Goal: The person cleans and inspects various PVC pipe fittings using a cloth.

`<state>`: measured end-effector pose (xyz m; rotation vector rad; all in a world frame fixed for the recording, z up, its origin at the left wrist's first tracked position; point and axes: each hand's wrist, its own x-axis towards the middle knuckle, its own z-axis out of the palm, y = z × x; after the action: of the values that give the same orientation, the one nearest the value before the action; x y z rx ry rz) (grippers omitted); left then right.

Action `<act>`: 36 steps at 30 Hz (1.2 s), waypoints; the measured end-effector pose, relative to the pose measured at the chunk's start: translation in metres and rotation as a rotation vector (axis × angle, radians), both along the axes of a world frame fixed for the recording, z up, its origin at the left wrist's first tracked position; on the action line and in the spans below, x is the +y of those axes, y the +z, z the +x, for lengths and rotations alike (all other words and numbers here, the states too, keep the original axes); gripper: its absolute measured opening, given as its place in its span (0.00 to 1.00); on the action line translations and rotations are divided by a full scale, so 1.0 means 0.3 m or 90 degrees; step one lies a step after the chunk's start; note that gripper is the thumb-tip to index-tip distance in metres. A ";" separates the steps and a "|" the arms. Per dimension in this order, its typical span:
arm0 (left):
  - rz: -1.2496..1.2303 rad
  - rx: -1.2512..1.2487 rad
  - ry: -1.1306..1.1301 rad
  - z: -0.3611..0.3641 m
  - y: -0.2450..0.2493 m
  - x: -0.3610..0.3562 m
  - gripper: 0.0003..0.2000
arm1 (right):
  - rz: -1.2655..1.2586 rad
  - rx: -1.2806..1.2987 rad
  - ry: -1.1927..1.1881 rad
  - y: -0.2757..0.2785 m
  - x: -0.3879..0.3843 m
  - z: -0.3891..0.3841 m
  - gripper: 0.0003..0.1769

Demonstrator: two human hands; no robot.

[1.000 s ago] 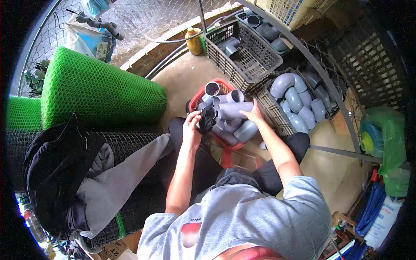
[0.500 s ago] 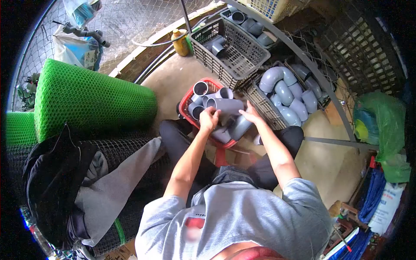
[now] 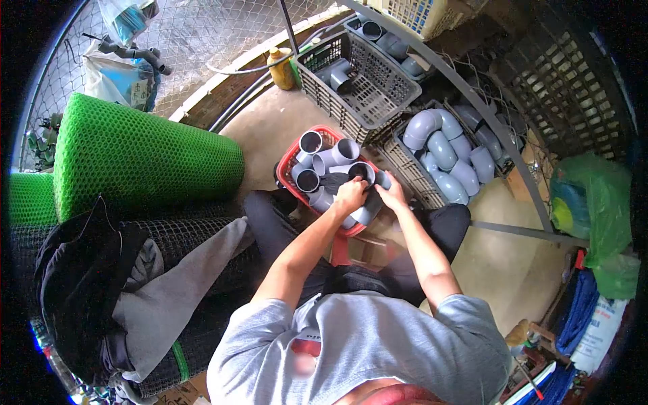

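A red basket [image 3: 286, 156] between my knees holds several grey pipe fittings [image 3: 329, 160], their round openings facing up. At its right side, my left hand [image 3: 352, 195] is closed on the rim of a grey fitting [image 3: 365, 170], which stands with its dark opening towards me. Close beside it, my right hand [image 3: 391, 192] grips another part of grey pipe [image 3: 383, 179] at the basket's right edge. The fingertips of both hands are partly hidden by the fittings.
A black crate [image 3: 324, 91] with a grey fitting inside stands beyond the basket. Right of it, another crate [image 3: 405, 160] is heaped with grey elbows [image 3: 442, 150]. Rolls of green mesh [image 3: 148, 158] lie at left. A yellow bottle [image 3: 281, 69] stands at the back.
The fitting that lay sideways across the basket between my hands is now turned, with its opening up. My left hand has moved right and slightly down; my right hand has shifted slightly down.
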<state>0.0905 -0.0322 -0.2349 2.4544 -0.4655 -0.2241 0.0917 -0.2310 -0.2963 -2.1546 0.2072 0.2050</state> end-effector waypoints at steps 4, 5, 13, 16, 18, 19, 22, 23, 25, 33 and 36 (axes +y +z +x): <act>-0.134 -0.003 -0.024 0.021 0.064 0.035 0.14 | 0.038 -0.029 0.013 0.055 -0.004 0.029 0.40; -0.134 0.027 -0.019 0.034 0.118 0.065 0.14 | 0.075 -0.019 0.015 0.037 -0.010 0.038 0.39; -0.272 -0.006 0.450 0.275 0.106 0.509 0.10 | 0.167 -0.230 -0.028 0.283 0.091 0.494 0.13; -0.361 0.000 0.490 0.306 0.087 0.535 0.09 | 0.377 -0.087 -0.033 0.328 0.194 0.800 0.13; -0.312 -0.056 0.437 0.304 0.176 0.511 0.08 | 0.478 0.065 -0.014 0.276 0.247 1.005 0.17; -0.325 -0.016 0.432 0.307 0.218 0.508 0.08 | 0.505 0.113 -0.025 0.207 0.267 1.092 0.18; -0.375 0.054 0.414 0.336 0.260 0.542 0.08 | 0.513 0.213 -0.076 -0.014 0.330 1.324 0.21; -0.367 0.054 0.412 0.340 0.268 0.559 0.08 | 0.500 0.259 -0.117 -0.088 0.346 1.386 0.23; -0.357 0.067 0.411 0.341 0.272 0.593 0.08 | 0.532 0.272 -0.171 -0.235 0.363 1.484 0.25; -0.302 0.137 0.472 0.328 0.235 0.670 0.07 | 0.626 0.220 -0.260 -0.522 0.418 1.666 0.20; -0.281 0.144 0.472 0.333 0.237 0.660 0.07 | 0.667 0.210 -0.249 -0.557 0.391 1.699 0.16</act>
<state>0.1904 0.1658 -0.1640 1.9736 0.4548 -0.0689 0.6013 -0.1135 -0.4633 -1.0079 0.5600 0.3446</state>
